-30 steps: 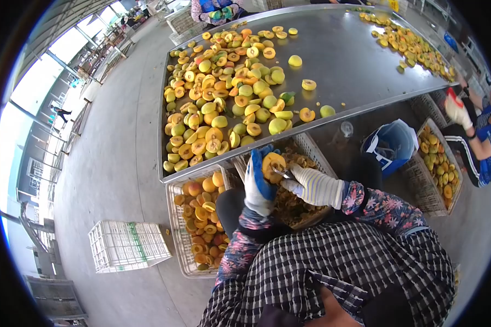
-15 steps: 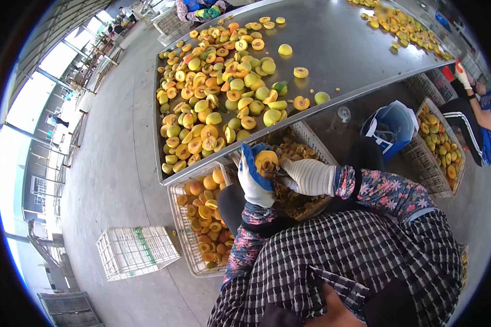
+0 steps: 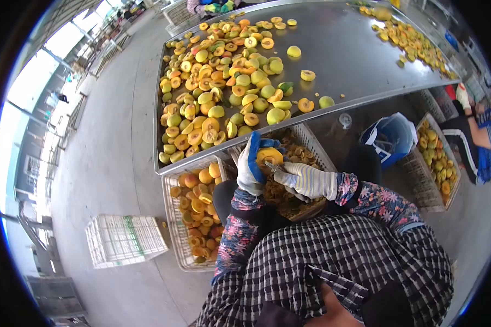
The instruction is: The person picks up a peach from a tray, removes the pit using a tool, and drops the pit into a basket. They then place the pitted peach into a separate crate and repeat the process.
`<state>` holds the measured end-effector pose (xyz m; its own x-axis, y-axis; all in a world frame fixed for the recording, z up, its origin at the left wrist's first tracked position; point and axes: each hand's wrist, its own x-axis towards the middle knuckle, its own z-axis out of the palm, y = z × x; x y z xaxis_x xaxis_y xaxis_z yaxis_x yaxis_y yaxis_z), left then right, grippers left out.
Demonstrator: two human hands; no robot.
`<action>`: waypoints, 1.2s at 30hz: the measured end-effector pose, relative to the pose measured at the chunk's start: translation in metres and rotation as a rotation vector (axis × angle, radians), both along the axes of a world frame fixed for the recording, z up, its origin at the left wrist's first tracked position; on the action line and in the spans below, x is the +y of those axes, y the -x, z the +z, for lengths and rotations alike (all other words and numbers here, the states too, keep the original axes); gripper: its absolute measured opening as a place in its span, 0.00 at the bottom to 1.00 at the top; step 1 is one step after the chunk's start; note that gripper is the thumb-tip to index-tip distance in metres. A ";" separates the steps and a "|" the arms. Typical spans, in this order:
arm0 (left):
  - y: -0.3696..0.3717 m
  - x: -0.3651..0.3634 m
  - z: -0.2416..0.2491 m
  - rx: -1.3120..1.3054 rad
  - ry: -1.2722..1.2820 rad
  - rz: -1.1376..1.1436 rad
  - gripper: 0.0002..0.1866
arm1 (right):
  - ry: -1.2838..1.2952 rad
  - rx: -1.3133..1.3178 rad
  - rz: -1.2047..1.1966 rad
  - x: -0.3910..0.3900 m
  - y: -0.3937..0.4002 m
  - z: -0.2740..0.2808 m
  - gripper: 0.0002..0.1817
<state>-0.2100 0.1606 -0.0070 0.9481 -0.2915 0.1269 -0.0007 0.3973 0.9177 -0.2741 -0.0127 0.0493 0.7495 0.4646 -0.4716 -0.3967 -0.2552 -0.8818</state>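
My left hand point(image 3: 251, 168), in a white glove with blue coating, is closed around a halved yellow peach point(image 3: 271, 155), its cut face turned up toward me. In my right hand point(image 3: 313, 182), gloved in striped knit, is a small metal pitting tool point(image 3: 271, 165). Its tip touches the cut face near the pit; the exact shape of the tip is hard to make out. Below both hands stands a crate point(image 3: 317, 146) holding brownish peels and scraps. To the left, a white crate point(image 3: 172, 240) is filled with orange peach halves.
A metal table point(image 3: 343, 54) in front bears a large heap of halved peaches point(image 3: 202, 98). On the right are a blue bucket point(image 3: 390, 139), a crate of fruit point(image 3: 436, 158) and a co-worker's arm point(image 3: 483, 131). An upturned white crate point(image 3: 125, 240) lies on the floor at left.
The tool has moved from the peach half's lower right edge onto its cut face. My left hand has tilted more upright around the fruit. The whole view has shifted slightly.
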 end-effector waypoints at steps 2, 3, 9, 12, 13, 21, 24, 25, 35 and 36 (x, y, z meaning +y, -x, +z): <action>-0.008 0.002 -0.018 0.164 0.164 -0.152 0.22 | -0.163 0.113 -0.014 -0.004 0.001 -0.008 0.23; -0.007 0.000 -0.017 0.085 0.120 -0.128 0.22 | -0.242 0.172 -0.023 -0.007 0.000 -0.011 0.24; -0.012 -0.017 -0.039 -0.010 0.150 0.013 0.21 | -0.257 0.154 -0.149 0.002 0.004 -0.021 0.22; -0.018 -0.015 -0.047 -0.038 -0.060 0.055 0.19 | -0.052 -0.082 -0.107 0.001 0.003 -0.043 0.18; -0.017 -0.013 -0.051 -0.300 -0.263 0.097 0.21 | -0.024 -0.368 -0.081 -0.004 -0.003 -0.071 0.18; -0.007 -0.021 -0.033 -0.104 -0.009 0.081 0.20 | -0.267 0.318 -0.129 -0.009 0.007 -0.020 0.24; -0.007 -0.022 -0.022 0.139 0.149 0.029 0.21 | -0.372 0.401 -0.148 -0.010 0.007 -0.018 0.23; -0.009 -0.023 -0.025 0.165 0.113 0.063 0.21 | -0.375 0.407 -0.166 -0.009 0.008 -0.019 0.23; -0.026 -0.058 -0.058 0.412 0.145 0.280 0.20 | -0.068 0.051 -0.303 0.003 0.027 -0.040 0.20; -0.027 -0.061 -0.064 0.381 0.206 0.285 0.21 | -0.050 0.024 -0.311 0.001 0.029 -0.043 0.19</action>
<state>-0.1825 0.0995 -0.0713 0.9764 -0.0207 -0.2148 0.1837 0.6024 0.7768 -0.3027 -0.0118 0.0062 0.8481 0.2385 -0.4732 -0.4698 -0.0749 -0.8796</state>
